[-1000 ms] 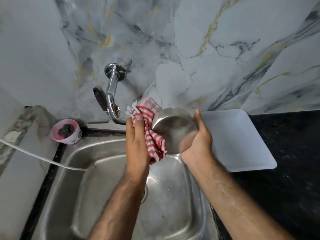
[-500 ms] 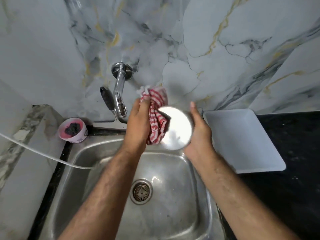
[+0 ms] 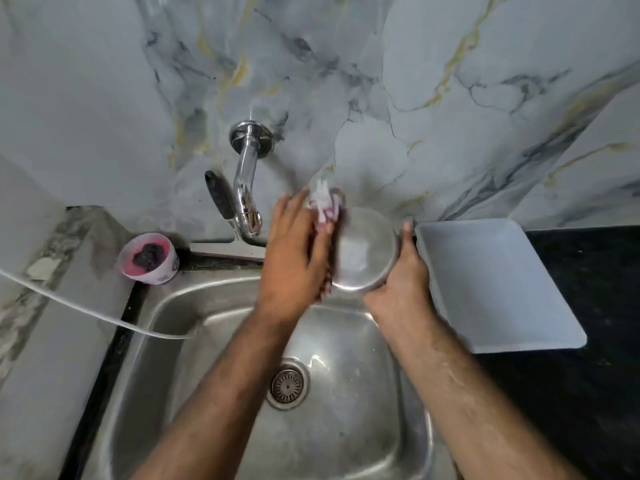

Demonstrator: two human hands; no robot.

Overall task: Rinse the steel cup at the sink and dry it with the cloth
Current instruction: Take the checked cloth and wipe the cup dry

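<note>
- Steel cup [image 3: 365, 252] sits above the back edge of the sink [image 3: 180, 341], held sideways between both hands, with its round polished base facing the camera.
- Its surface is bright and smeared by motion blur, with a pale washed-out glare across the middle; no dents or marks can be made out.
- Right hand [image 3: 403, 285] cups the cup's right side and lower rim; this grip is closed around the cup, thumb up along the edge.
- Left hand [image 3: 294, 261] presses the red-and-white cloth [image 3: 325, 206] flat against the cup's left side; this grip is clamped on the cloth, fingers extended.
- Cloth is blurred, bunched above the fingers, with a strip trailing below the palm.
- Tap [image 3: 247, 188] stands just left of the left hand, with no water visibly running.
- White tray [image 3: 491, 285] lies on the black bench [image 3: 588, 341], just beside the right hand.
- Small pink bowl [image 3: 149, 258] rests at the sink's back left corner.
</note>
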